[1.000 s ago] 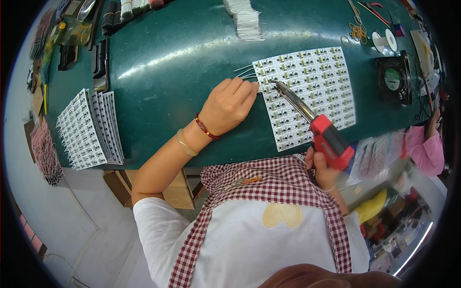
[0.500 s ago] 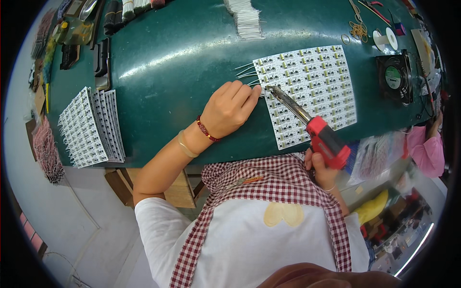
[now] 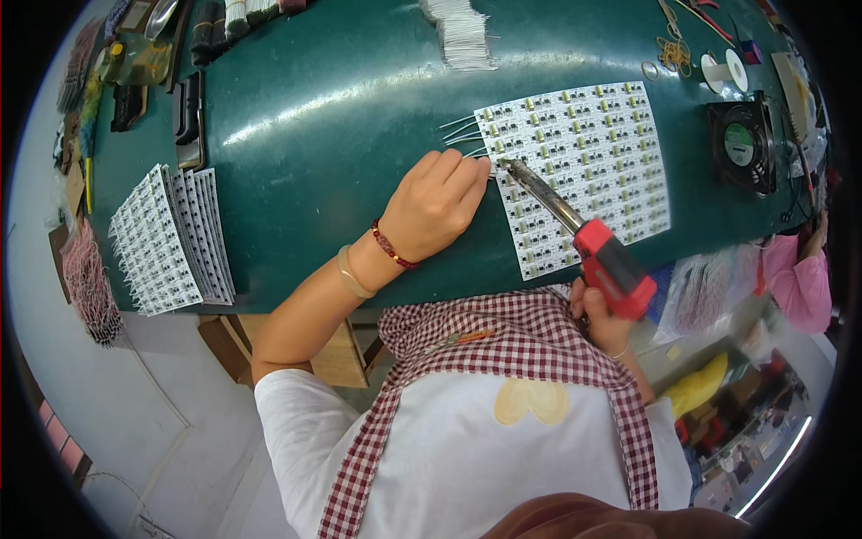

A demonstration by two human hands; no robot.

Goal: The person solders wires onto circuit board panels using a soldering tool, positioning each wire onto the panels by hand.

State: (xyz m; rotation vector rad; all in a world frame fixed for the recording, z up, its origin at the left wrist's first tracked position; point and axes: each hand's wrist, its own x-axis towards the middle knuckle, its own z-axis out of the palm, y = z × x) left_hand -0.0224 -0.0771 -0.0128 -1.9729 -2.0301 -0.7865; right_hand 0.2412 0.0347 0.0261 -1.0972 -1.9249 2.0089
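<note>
A white circuit board panel with rows of small components lies on the green table. Several thin white wires stick out from its upper left edge. My left hand is closed at that edge, thumb and forefinger pinching a white wire whose end is mostly hidden by the fingers. From the right, my right hand grips a soldering iron with a red and black handle. The iron's dark tip rests at the panel's left edge, just beside my left fingertips.
Stacked panels stand at the left. A bundle of white wires lies at the far side. To the right are a black fan, a white spool and rubber bands. Another person's pink sleeve shows at the far right.
Both hands stay almost in place. My left hand has turned very slightly at the panel's edge, and the iron's tip remains by the fingertips.
</note>
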